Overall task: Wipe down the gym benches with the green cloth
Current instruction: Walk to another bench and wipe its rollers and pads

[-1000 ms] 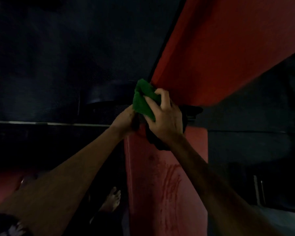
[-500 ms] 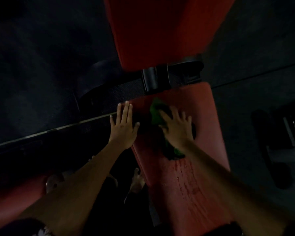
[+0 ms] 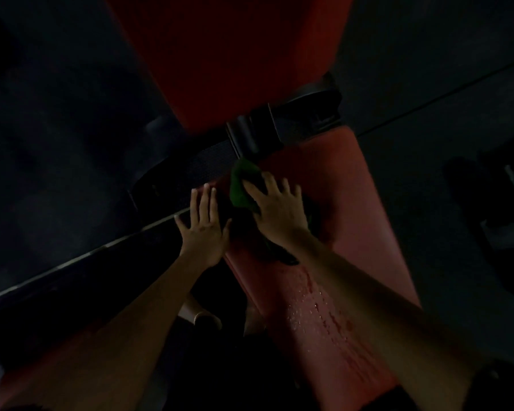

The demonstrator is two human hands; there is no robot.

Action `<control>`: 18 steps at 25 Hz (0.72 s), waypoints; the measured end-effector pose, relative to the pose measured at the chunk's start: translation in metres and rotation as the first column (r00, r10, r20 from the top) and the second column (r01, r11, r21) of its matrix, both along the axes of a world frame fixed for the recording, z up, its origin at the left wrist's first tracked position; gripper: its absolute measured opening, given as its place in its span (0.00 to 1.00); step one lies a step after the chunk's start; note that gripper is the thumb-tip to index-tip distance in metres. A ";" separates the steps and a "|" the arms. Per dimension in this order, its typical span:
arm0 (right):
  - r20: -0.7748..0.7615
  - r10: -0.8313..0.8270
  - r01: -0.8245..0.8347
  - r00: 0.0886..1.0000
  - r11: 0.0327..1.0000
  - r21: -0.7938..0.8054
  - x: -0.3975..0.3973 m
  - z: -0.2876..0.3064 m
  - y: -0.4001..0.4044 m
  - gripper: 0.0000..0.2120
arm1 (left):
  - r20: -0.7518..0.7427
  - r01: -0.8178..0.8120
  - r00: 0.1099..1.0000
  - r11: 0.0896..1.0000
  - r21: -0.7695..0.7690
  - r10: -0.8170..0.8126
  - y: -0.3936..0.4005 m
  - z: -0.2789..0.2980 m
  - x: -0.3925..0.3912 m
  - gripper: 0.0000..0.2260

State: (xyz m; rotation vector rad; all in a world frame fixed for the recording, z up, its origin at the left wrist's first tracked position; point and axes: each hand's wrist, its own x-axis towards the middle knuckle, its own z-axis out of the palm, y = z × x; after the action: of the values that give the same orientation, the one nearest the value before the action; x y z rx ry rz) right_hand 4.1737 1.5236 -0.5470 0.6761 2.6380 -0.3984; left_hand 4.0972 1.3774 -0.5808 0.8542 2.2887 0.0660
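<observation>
At the frame's centre, the right hand presses the green cloth flat, fingers spread, onto the red bench pad (wet streaks lower down). The left hand rests open, fingers straight, on the pad's left edge beside it.

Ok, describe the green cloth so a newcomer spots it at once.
Find the long red bench seat pad running up the middle. Near its far end, just below the black hinge bracket, the right hand presses flat on the green cloth. It is the only green thing among red and black.
</observation>
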 end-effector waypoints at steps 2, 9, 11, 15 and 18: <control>0.026 -0.046 0.044 0.999 0.996 0.081 0.013 -0.002 0.046 0.26 | -0.004 0.014 1.000 1.000 -0.004 -0.014 0.001 0.006 -0.005 0.32; 0.003 -0.696 0.695 0.718 0.717 0.053 0.015 -0.002 0.068 0.28 | -0.199 0.189 0.961 0.981 -0.047 -0.194 0.034 0.031 -0.015 0.30; -0.083 -0.518 0.521 0.851 0.853 0.018 0.013 -0.002 0.022 0.29 | -0.135 0.258 0.959 0.964 0.063 -0.248 0.050 0.028 -0.022 0.30; -0.125 -0.347 0.358 0.929 0.930 0.079 0.041 -0.008 0.035 0.30 | -0.092 0.489 0.871 0.836 0.250 -0.483 0.084 0.020 -0.043 0.28; 0.005 -0.725 0.723 0.688 0.686 0.084 0.078 -0.013 0.062 0.32 | -0.048 0.622 0.767 0.724 0.299 -0.640 0.117 0.012 -0.056 0.27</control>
State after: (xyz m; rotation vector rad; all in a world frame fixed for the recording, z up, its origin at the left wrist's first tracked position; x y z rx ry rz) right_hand 4.2516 1.5860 -0.5597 1.7488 2.2368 -0.4846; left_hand 4.0416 1.4948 -0.5688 1.7358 1.8327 0.1307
